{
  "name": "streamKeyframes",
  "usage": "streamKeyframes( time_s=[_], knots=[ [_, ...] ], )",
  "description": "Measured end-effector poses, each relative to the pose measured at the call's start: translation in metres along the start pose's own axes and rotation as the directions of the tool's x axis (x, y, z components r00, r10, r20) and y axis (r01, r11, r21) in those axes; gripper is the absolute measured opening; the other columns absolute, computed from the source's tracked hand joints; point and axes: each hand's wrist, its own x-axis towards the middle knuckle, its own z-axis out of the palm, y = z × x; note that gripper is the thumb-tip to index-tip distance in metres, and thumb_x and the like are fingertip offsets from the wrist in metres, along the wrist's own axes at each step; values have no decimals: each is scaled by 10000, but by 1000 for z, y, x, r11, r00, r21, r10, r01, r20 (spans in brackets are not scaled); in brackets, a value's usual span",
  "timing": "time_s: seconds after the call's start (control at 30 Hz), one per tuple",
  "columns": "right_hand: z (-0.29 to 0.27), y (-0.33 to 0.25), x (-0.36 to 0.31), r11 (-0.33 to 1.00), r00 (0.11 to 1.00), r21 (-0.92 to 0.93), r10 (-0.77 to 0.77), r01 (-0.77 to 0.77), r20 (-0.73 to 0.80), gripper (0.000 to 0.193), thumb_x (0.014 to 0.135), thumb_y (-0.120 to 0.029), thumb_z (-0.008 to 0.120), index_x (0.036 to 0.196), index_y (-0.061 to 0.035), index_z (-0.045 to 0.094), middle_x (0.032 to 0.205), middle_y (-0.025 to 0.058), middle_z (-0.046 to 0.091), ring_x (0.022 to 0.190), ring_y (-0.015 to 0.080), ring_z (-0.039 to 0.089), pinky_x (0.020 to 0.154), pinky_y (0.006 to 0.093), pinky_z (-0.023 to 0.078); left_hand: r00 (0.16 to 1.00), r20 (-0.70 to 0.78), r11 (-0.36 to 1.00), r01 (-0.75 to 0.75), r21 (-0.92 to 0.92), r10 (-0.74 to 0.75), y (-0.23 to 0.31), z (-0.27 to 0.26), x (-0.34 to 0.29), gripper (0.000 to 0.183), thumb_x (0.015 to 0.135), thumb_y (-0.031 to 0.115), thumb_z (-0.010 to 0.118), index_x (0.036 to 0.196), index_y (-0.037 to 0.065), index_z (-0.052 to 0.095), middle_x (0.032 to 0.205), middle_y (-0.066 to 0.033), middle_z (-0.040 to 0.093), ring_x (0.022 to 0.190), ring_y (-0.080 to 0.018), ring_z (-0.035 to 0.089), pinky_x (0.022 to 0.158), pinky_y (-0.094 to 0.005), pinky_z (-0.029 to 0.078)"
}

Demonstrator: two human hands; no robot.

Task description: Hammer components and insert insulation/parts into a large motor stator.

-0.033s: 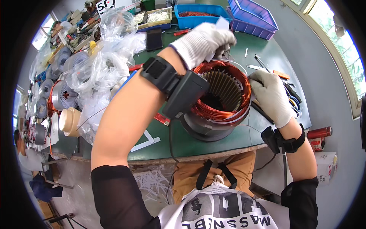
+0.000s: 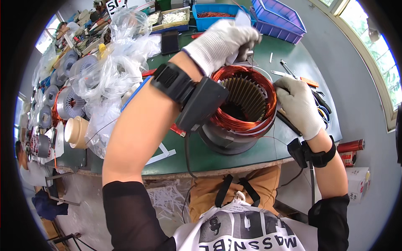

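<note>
In front of me stands a motor stator (image 2: 230, 142) with a dark round housing. A thick ring of copper winding (image 2: 271, 98) rises around its slotted core. My left hand (image 2: 224, 44), in a whitish knitted glove, is above the far side of the ring. Its fingers are bent closed, and a pale sheet-like strip (image 2: 242, 20) sticks up behind them. A thin dark wire hangs near the fingertips. My gloved right hand (image 2: 298, 104) rests against the ring's right side, its fingers curled in on the winding; the fingertips are partly hidden.
Pliers (image 2: 321, 102) and other hand tools lie right of the stator. Clear plastic bags (image 2: 119, 71) and several grey stator cores crowd the left. A dark phone (image 2: 169, 42), a blue bin (image 2: 215, 11) with copper wire and purple bins (image 2: 278, 25) stand at the back.
My left hand and forearm have shifted very slightly; the pale strip moved a little up with the hand. My right hand and the stator stay where they were.
</note>
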Motion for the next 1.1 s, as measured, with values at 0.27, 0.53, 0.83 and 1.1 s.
streamKeyframes(
  time_s=[0.27,0.53,0.83,1.1],
  knots=[
    [8,3,0,992,992,82,102,-97,-68,187,825,-63,502,871,41,650,714,189,602,653,301,596,647,353,472,924,-3,466,-190,864,382,-26,-14,-30,215,907,157,478,960,26,641,812,-167,629,720,-270,602,699,-341,475],
    [-1,4,3,999,998,-16,-36,37,48,177,817,-53,510,866,63,635,675,175,589,617,239,574,636,327,466,959,31,394,-144,908,281,-33,0,-41,231,902,187,478,985,59,652,881,-193,634,856,-371,605,762,-416,480],
    [-10,-9,5,988,983,108,89,-107,158,199,844,-45,472,893,91,609,694,115,594,612,181,589,628,311,477,941,65,399,-203,894,333,-36,1,-41,224,881,160,479,972,61,657,873,-186,641,843,-365,611,761,-411,488],
    [12,1,4,999,997,43,24,-22,-67,197,844,-67,494,894,71,626,702,143,587,651,197,587,649,305,472,936,70,375,-205,904,344,-35,1,-41,207,875,155,479,921,55,654,829,-185,633,818,-362,610,739,-418,485]
  ],
)
